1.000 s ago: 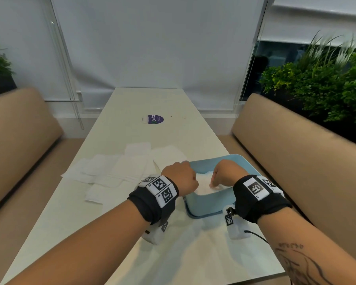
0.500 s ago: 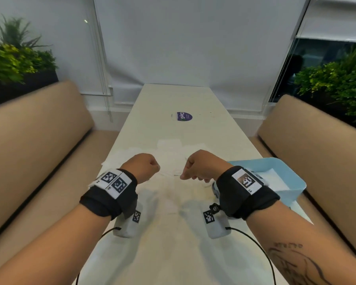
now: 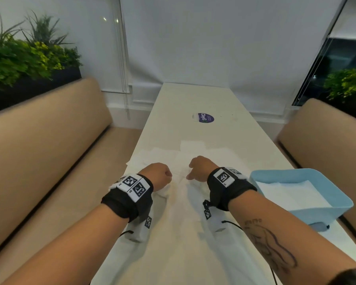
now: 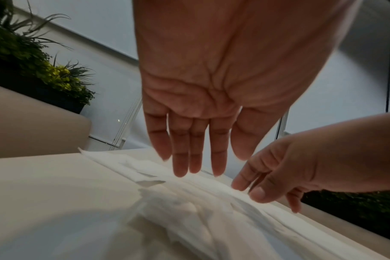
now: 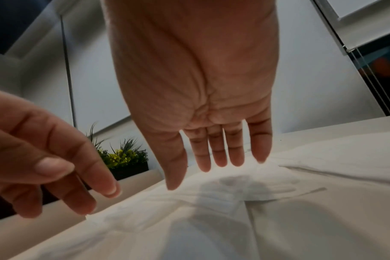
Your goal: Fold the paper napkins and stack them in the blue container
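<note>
The person is at the pick-up step for a fresh napkin. Both hands hang over the loose napkins (image 3: pixel 167 156) spread flat across the middle of the table (image 3: pixel 193 260). The left hand (image 3: pixel 160 175) and right hand (image 3: pixel 200 167) are close together, palms down, holding nothing. The left fingers (image 4: pixel 180 161) are straight, side by side with slim gaps, tips just above the paper. The right fingers (image 5: pixel 218 154) hang straight too, with the thumb set a little apart. I cannot tell whether any tip touches a sheet.

The blue container (image 3: pixel 321 215) stands at the right edge of the table, near the right forearm. Folded napkins (image 3: pixel 286 192) lie flat inside it, so part of the job looks done.

The next move, I judge, calls for pinching only 1 sheet off the overlapping spread, then drawing it clear to fold edge to edge. The paper is thin, white, soft and faintly creased, lying in overlapping rectangles. Sheets may cling and lift 2 at a time. The table is smooth and pale. The container is a shallow, stiff-looking tub with sloping walls and rounded corners.
</note>
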{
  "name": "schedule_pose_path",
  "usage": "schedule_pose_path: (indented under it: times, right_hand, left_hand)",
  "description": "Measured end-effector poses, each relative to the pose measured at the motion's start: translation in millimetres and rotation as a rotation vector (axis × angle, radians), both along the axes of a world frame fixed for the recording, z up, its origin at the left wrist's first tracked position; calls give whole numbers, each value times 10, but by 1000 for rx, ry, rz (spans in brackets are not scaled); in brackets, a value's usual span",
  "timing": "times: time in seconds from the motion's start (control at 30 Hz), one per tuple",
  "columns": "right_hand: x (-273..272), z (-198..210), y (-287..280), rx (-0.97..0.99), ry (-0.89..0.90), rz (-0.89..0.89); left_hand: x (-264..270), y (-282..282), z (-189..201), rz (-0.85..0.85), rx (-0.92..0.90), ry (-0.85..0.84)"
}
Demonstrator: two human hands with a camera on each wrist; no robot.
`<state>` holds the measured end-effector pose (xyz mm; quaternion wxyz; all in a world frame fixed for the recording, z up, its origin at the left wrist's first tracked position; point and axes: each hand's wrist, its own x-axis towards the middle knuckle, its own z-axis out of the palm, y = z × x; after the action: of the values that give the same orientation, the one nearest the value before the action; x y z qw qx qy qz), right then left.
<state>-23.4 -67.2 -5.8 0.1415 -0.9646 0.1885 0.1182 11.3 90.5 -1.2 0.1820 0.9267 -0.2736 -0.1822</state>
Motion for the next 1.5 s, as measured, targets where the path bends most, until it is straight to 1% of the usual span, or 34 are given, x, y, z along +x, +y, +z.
schedule_pose_path:
  times: [0.13, 0.23, 0.37, 0.43, 0.53, 0.57, 0.73, 0.87, 1.03, 1.17, 1.27, 1.37, 1.43, 1.5]
  right_hand:
    - [88, -64, 1, -64, 88, 85]
    - [118, -95, 19, -116, 121, 135]
    - [134, -99, 59, -108, 162, 177]
    - [149, -118, 39, -90, 120, 149]
    - [171, -173, -35, -52, -25, 21]
    - [169, -190, -49, -45, -48, -18]
    - [182, -268, -95, 41, -21, -47]
    - [230, -264, -116, 137, -101, -122]
    - [229, -249, -81, 78, -194, -112]
    - [187, -234, -73, 84, -322, -167]
    - [158, -207, -86, 73, -322, -188]
    - [134, -173, -134, 163, -340, -201]
    - [117, -135, -172, 304, -389, -237]
    - [75, -84, -195, 494, -460, -301]
  left_hand:
    - [57, -21, -35, -7, 10, 7]
    - [91, -14, -86, -29, 26, 2]
    - [96, -27, -143, -95, 95, -5]
    - [72, -45, -154, -118, 139, -18]
    - [58, -61, -177, -149, 182, -41]
    - [58, -57, -186, -157, 192, -45]
    - [73, -49, -248, -179, 216, -58]
    - [81, -45, -254, -191, 234, -52]
    - [83, -36, -258, -178, 210, -51]
    - [94, -45, -260, -178, 201, -56]
    - [86, -49, -250, -165, 193, -57]
    - [94, -42, -217, -87, 122, -36]
    - [131, -31, -176, 3, 38, -46]
    - [182, -25, -135, 98, -3, -60]
